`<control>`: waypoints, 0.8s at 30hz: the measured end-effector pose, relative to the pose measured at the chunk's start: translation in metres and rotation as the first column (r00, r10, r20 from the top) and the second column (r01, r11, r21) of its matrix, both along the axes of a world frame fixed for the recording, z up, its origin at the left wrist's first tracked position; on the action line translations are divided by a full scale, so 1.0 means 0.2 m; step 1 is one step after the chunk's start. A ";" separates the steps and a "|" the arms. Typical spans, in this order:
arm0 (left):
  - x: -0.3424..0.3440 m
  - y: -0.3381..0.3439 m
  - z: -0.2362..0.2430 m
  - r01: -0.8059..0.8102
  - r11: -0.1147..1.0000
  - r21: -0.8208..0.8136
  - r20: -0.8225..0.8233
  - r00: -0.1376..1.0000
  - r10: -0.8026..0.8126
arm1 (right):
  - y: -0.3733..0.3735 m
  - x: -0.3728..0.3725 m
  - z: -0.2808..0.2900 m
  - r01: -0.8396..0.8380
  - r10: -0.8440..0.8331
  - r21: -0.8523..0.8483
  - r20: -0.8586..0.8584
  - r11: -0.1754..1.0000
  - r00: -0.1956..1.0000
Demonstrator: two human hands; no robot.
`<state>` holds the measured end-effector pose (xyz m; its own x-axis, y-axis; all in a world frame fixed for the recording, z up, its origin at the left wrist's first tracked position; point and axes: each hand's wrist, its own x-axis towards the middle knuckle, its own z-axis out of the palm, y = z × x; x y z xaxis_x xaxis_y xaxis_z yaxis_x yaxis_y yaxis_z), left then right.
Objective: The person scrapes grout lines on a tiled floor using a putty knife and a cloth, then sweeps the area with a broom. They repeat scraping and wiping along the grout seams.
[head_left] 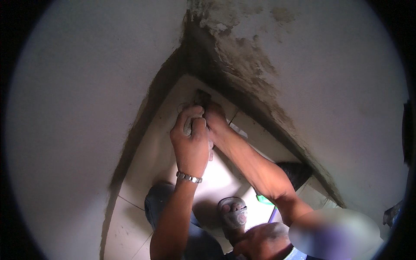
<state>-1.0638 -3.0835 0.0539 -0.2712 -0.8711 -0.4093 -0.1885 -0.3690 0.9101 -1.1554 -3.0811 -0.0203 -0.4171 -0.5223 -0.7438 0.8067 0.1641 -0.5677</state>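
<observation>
My left hand (190,143), with a metal-link band (189,177) at its wrist, is closed with bent fingers around a pale grey lump (187,128). Right against it is my right hand (216,118), its fingers closed on a dark, flat-bladed scraper (202,97). The blade points away from me, above the floor tiles near the corner. Its handle is hidden in the grip. Both hands are close together, and I cannot tell whether the blade touches the lump.
Two pale walls meet in a corner ahead, with a dark grey band (149,97) along their base. Rough brown patches (247,52) mark the right wall. On the tiled floor (138,173) lie a black bag-like thing (295,173) and a green item (264,199). A sandalled foot (233,212) is below.
</observation>
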 end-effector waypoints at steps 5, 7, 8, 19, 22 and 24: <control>0.02 -0.06 -0.08 -0.017 1.000 -0.002 -0.036 0.999 0.017 | -0.02 -0.01 -0.08 -0.016 0.020 -0.029 0.147 0.999 0.989; 0.04 -0.05 -0.06 -0.011 1.000 -0.010 -0.001 1.000 0.011 | -0.02 0.03 -0.03 0.045 -0.040 -0.028 0.166 0.999 0.985; 0.06 -0.06 -0.07 0.015 0.998 -0.063 0.019 1.000 -0.014 | -0.04 0.03 -0.05 0.042 -0.031 -0.057 0.175 0.998 0.984; 0.06 -0.22 0.04 -0.059 0.962 0.266 -0.055 0.996 0.077 | -0.21 0.02 -0.05 -0.095 0.107 -0.104 0.117 0.990 0.987; 0.07 -0.26 0.08 -0.042 0.957 0.286 -0.023 0.998 0.051 | -0.23 0.04 0.01 -0.076 0.091 -0.094 0.174 0.993 0.980; 0.06 -0.28 0.09 -0.028 0.949 0.313 -0.024 0.999 0.038 | -0.23 0.03 0.00 -0.071 0.101 -0.168 0.176 0.983 0.979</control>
